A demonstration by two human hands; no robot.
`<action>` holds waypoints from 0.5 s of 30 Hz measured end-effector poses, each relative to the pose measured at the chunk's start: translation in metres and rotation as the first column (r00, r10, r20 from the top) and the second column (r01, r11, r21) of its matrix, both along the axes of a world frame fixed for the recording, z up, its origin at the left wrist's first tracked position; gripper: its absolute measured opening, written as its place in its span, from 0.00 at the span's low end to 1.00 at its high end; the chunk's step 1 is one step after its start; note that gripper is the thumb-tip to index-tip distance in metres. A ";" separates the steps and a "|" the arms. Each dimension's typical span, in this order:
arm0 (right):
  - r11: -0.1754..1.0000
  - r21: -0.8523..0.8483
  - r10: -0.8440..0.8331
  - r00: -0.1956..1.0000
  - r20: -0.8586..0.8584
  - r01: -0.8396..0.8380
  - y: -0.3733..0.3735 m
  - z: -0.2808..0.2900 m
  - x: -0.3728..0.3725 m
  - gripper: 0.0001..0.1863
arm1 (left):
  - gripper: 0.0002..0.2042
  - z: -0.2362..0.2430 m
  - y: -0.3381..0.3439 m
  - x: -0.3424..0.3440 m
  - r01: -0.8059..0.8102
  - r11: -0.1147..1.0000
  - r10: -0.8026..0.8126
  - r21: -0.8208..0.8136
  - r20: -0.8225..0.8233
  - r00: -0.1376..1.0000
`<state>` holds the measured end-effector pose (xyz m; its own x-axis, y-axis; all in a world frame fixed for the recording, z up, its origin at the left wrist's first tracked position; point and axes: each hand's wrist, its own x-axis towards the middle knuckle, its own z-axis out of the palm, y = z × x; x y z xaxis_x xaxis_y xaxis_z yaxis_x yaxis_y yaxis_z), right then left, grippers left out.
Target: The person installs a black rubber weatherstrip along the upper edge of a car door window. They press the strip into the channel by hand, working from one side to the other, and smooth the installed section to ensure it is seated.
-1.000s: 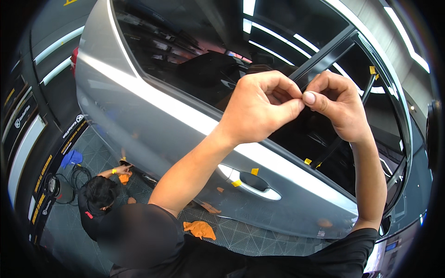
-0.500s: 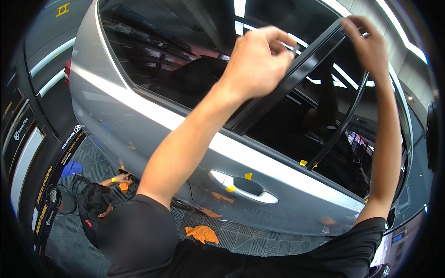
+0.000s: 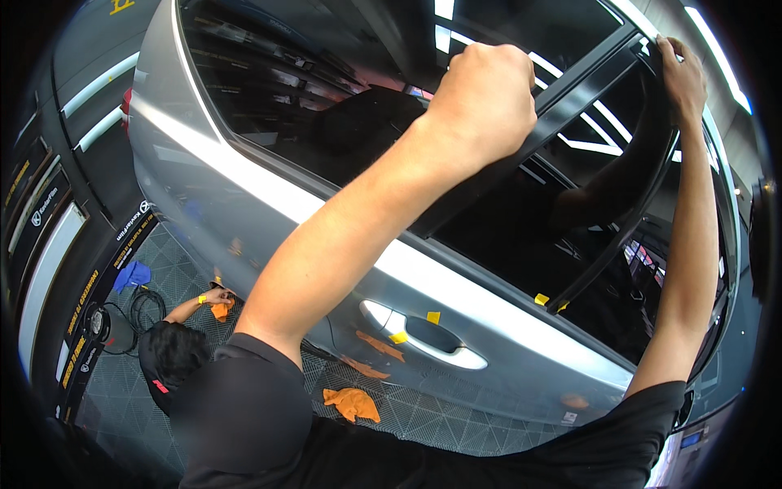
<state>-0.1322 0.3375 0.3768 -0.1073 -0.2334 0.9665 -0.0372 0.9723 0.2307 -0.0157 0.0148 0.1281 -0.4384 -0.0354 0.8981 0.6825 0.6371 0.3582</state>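
A silver car door (image 3: 456,301) fills the view, with dark window glass and a black door pillar (image 3: 570,106) slanting up to the right. My left hand (image 3: 481,98) is closed in a fist against the middle of that pillar; nothing shows inside it. My right hand (image 3: 680,77) reaches the pillar's top end at the roof line, with fingers curled over the edge and their tips hidden. Both arms are stretched upward.
The door handle (image 3: 423,338) carries small yellow tape tabs (image 3: 433,317). Another person (image 3: 175,350) crouches low at the left, a hand with an orange cloth (image 3: 221,308) at the car's lower body. A second orange cloth (image 3: 352,403) lies on the grey tiled floor, near a blue cloth (image 3: 130,275) and a coiled cable (image 3: 142,310).
My hands were pinched together in front of the window a second ago. They have since moved apart along the black pillar, the right one up to its top end and the left one to its middle.
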 end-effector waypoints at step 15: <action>0.999 -0.025 0.039 0.997 0.064 -0.038 0.007 0.005 -0.007 0.32 | 0.05 -0.005 0.011 0.006 -0.130 0.989 0.115 -0.069 -0.183 0.976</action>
<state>-0.1395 0.3444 0.3822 -0.1612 -0.2152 0.9632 -0.0890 0.9751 0.2030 -0.0100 0.0255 0.1235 -0.2678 -0.0036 0.9635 0.6458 0.7415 0.1822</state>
